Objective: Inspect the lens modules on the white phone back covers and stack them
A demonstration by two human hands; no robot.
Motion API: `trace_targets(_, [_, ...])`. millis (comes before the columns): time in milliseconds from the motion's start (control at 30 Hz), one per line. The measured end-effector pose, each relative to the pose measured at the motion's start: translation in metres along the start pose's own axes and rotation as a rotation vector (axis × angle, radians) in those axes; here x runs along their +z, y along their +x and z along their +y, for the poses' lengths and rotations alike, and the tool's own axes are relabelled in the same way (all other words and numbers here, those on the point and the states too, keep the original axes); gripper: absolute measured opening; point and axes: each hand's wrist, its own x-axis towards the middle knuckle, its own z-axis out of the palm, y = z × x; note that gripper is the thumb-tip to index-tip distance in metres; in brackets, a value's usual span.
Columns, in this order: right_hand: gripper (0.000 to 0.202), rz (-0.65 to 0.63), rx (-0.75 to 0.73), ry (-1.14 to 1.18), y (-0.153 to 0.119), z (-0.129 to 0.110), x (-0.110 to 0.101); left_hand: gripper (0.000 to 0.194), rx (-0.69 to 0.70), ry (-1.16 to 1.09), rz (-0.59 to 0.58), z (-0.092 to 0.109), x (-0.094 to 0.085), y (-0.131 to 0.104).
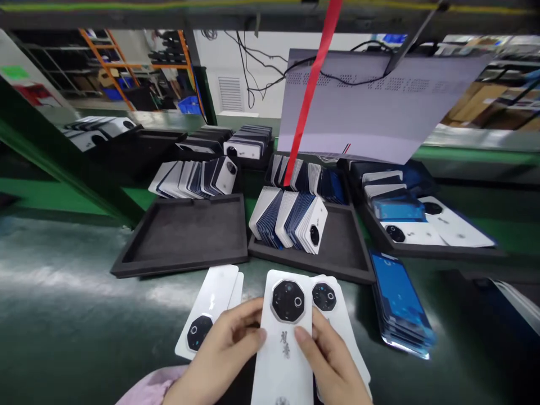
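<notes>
A white phone back cover (282, 360) with a black octagonal camera area is held upright between my two hands. My left hand (225, 343) grips its left edge, thumb on the front face. On its right edge, my right hand (329, 360) pinches it the same way. Behind my left hand lies a pair of white back covers (215, 298) on the table, the front one with its camera area toward me. A further small stack of white back covers (343, 320) lies partly hidden behind my right hand.
A dark foam tray (185, 261) stands at left, beside another tray (358, 264) holding a leaning row of covers (291, 219). Blue-filmed panels (399, 292) are stacked at right, below a third tray (459, 253). A red strap (312, 93) hangs overhead before a grey panel (371, 112).
</notes>
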Motion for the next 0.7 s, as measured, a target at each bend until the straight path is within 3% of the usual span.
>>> trace_targets(100, [0.058, -0.036, -0.018, -0.091, 0.004, 0.008, 0.001, 0.027, -0.025, -0.061, 0.014, -0.015, -0.002, 0.007])
trace_targets(267, [0.058, -0.13, 0.0, -0.179, 0.007, 0.022, 0.004, 0.037, -0.109, -0.042, 0.019, -0.03, -0.003, 0.008])
trace_targets(333, [0.061, -0.052, -0.046, -0.319, 0.007, 0.027, 0.005, 0.043, -0.125, -0.005, 0.017, -0.03, -0.004, 0.007])
trace_targets(433, [0.069, 0.253, -0.356, -0.645, 0.009, 0.03, 0.007, 0.044, -0.13, 0.065, 0.012, -0.029, -0.002, 0.007])
trace_targets(467, [0.06, 0.314, -0.486, -0.734, 0.01, 0.029, 0.007, 0.043, -0.129, 0.084, 0.006, -0.029, -0.001, 0.007])
trace_targets(533, [0.026, 0.304, -0.662, -0.824, 0.013, 0.023, 0.005, 0.04, -0.131, 0.106, -0.018, -0.029, 0.0, 0.007])
trace_targets(567, [0.015, 0.254, -0.69, -0.827, 0.014, 0.019, 0.002, 0.038, -0.132, 0.11, -0.041, -0.029, 0.001, 0.008])
trace_targets(633, [0.015, 0.21, -0.615, -0.749, 0.015, 0.012, -0.008, 0.036, -0.142, 0.112, -0.091, -0.029, 0.002, 0.008])
trace_targets(700, [0.014, 0.337, -0.499, -0.612, 0.012, 0.007, -0.02, 0.037, -0.169, 0.116, -0.114, -0.029, 0.002, 0.007])
